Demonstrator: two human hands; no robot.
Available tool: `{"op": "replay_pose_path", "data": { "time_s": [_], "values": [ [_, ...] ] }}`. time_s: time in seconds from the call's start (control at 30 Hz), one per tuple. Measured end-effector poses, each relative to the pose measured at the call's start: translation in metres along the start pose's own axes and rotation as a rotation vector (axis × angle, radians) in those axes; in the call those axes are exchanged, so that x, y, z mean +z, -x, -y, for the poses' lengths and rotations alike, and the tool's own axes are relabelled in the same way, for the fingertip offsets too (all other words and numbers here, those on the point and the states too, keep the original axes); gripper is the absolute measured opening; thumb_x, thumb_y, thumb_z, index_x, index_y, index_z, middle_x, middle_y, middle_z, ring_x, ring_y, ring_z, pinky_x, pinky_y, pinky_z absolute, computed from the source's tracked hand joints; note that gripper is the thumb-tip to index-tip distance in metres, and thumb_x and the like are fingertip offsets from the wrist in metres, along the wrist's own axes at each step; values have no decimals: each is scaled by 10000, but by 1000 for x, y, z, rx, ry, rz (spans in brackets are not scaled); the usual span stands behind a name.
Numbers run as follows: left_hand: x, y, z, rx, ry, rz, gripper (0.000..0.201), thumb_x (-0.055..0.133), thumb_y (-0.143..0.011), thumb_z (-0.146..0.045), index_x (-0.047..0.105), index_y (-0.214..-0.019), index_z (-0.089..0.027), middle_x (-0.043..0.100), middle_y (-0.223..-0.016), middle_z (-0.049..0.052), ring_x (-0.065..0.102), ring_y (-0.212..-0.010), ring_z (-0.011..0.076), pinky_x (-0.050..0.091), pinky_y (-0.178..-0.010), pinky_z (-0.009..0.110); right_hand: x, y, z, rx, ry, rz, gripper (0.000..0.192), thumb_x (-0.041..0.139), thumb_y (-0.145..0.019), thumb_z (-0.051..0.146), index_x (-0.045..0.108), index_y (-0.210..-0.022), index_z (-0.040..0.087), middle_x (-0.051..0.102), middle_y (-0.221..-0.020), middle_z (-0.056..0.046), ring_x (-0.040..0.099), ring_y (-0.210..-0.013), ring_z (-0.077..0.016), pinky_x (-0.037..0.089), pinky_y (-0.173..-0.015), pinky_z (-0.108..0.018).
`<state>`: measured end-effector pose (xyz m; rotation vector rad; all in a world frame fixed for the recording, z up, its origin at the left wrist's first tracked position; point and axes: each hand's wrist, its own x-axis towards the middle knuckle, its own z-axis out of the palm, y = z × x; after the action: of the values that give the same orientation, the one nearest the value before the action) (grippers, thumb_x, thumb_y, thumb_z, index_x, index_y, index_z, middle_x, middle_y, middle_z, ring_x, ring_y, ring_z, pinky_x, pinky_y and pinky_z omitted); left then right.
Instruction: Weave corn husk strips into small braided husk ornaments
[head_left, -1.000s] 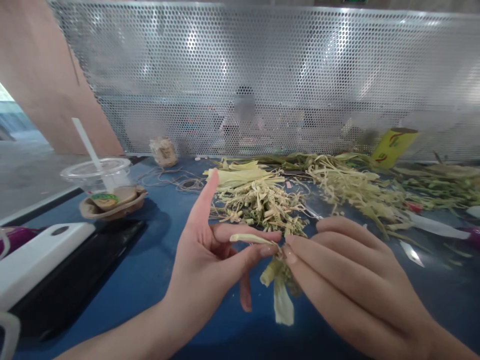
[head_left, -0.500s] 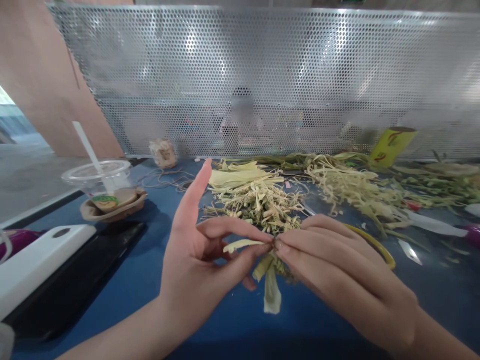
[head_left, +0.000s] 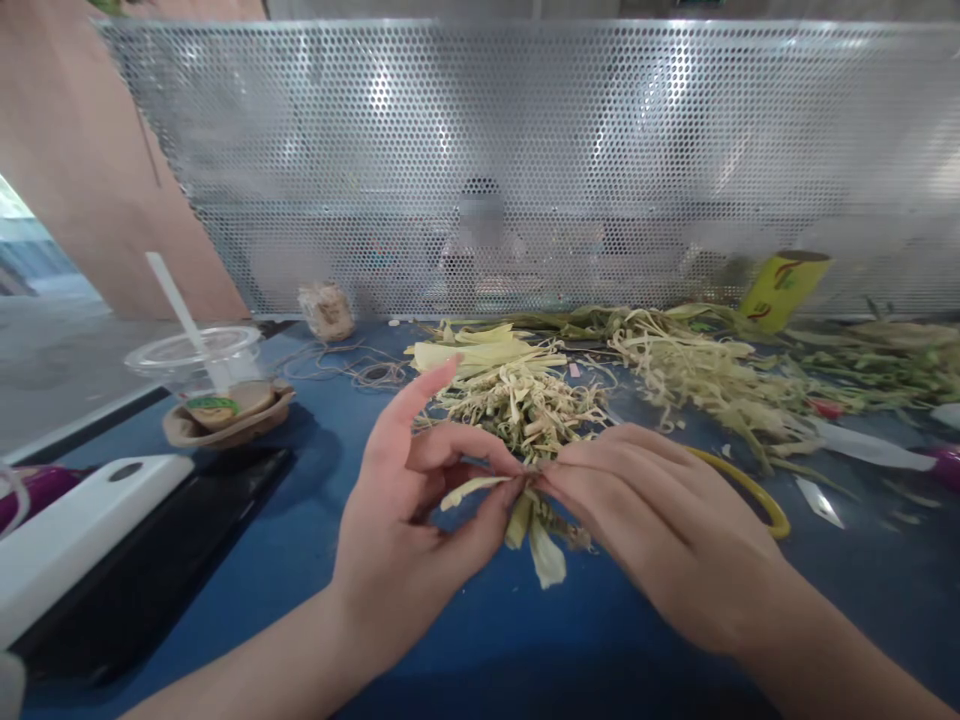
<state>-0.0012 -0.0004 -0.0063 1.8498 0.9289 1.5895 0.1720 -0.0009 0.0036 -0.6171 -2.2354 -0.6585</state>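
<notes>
A: Where is the small bundle of pale yellow-green leaf strips (head_left: 534, 508)?

B: At centre, just above the near part of the blue tabletop (head_left: 315, 540). I see it pinched between both hands. My left hand (head_left: 409, 540) grips its left side, index finger raised; my right hand (head_left: 660, 540) grips its right side, fingertips meeting.

A: Long axis?

B: Strip ends hang down toward me. Both hands are equally near. The loose heap of shredded leaf strips (head_left: 525, 400) lies farther off.
</notes>
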Motion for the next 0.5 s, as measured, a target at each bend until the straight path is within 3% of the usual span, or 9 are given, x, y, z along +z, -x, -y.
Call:
{"op": "replay_pose_path", "data": {
  "time_s": [0.3, 0.5],
  "values": [
    [-1, -4, 1, -129, -21, -59, 458, 628, -712, -106, 379, -1078, -224, 665, -713, -84, 659, -677, 63, 531, -598, 103, -3, -6, 0, -19, -105, 148, 355, 318, -882, 74, 617, -700, 129, 633, -709, -70, 545, -628, -147, 420, -637, -288],
    [-1, -6, 1, -168, 56, -24, 386, 614, -706, -69, 372, -955, -238, 676, -695, -94, 662, -622, 76, 544, -623, 165, 3, -4, -2, -19, -267, 173, 366, 298, -922, 107, 609, -729, 124, 629, -676, -47, 560, -644, -126, 423, -650, -264]
  ]
}}
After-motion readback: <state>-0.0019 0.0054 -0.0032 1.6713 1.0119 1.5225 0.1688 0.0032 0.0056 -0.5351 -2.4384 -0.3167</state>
